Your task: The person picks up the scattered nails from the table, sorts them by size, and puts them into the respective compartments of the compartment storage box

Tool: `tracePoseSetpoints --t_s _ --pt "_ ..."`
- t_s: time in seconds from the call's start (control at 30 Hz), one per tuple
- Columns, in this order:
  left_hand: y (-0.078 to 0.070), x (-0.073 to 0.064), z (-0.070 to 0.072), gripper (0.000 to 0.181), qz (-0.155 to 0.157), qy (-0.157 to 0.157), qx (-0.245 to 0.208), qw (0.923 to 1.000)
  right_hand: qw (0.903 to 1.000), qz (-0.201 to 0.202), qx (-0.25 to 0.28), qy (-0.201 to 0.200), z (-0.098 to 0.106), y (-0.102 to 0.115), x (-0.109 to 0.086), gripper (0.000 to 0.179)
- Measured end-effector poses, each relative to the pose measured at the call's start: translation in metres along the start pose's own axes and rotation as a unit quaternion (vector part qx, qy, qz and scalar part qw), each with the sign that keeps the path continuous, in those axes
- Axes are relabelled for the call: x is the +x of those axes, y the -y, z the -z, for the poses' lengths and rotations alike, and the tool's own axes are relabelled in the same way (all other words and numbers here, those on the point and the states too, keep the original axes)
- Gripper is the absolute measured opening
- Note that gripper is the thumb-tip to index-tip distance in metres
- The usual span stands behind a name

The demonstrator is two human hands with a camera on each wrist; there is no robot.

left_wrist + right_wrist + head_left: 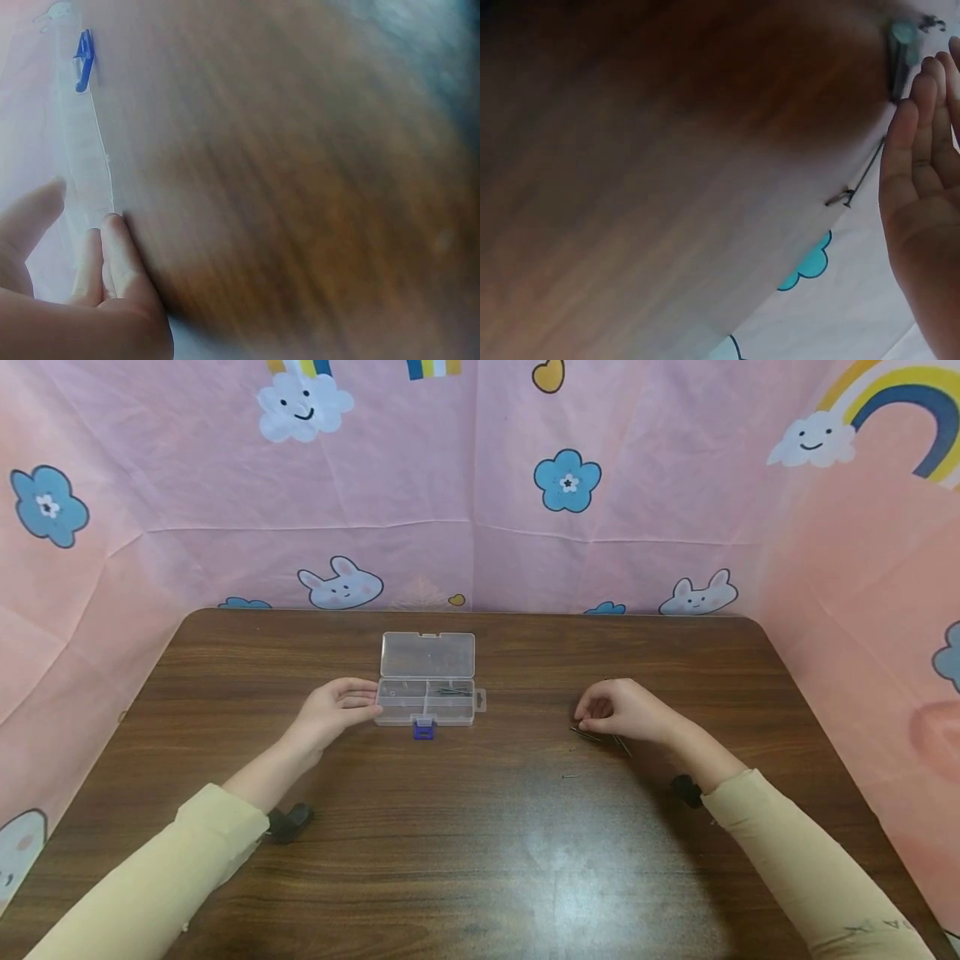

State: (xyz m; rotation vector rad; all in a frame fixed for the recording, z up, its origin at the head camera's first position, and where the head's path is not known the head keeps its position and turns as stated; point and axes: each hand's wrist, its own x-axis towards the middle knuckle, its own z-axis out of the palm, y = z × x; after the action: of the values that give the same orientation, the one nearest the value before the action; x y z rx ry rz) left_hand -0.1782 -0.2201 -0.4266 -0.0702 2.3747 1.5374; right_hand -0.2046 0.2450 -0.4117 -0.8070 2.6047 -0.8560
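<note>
My right hand (926, 199) is cropped by the right wrist view's edge. In the box (450, 722), some pieces (392, 694) are too small to identify.

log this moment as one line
left hand: touching left end of clear box | right hand: at loose nails, grip unclear | lid: open | nails: inside box

This place is looking small, curtained-off and booth-like: creased pink cloth (420, 485) is hanging behind the brown wood-grain worktop (390, 860) and running along its left and right sides. Smiling clouds (303, 410), rainbows (900, 397), rabbits (345, 589) and blue flowers (567, 481) are decorating the cloth, lending a nursery-like air, while it is hiding whether a home or a studio is lying beyond.
</note>
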Motion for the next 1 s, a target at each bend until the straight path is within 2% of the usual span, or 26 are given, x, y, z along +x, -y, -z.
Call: tracePoseSetpoints --t_s 0.23,0.57,0.73,0.87,1.0 --pt "-0.003 -0.0015 -0.0009 0.06 0.009 -0.001 -0.004 0.9999 0.9999 0.013 -0.002 0.006 -0.0033 0.0014 0.0033 0.006" --pt "-0.0023 -0.0041 0.0001 0.058 0.013 -0.005 0.003 0.9999 0.9999 0.009 -0.004 0.012 -0.0062 -0.0006 0.0045 0.002" --pt "-0.0021 -0.0037 -0.0014 0.059 0.006 -0.004 0.004 1.0 0.9997 0.013 -0.019 0.009 -0.0065 0.0001 0.0048 0.012" --pt "-0.0021 -0.0034 -0.0021 0.061 0.006 -0.002 0.0 1.0 0.999 0.021 -0.039 0.01 -0.0057 0.0016 0.0058 0.013" --pt "-0.0029 -0.004 -0.0012 0.061 0.01 -0.002 0.003 0.9999 0.9991 0.023 -0.036 0.008 -0.0043 0.004 0.0076 0.013"
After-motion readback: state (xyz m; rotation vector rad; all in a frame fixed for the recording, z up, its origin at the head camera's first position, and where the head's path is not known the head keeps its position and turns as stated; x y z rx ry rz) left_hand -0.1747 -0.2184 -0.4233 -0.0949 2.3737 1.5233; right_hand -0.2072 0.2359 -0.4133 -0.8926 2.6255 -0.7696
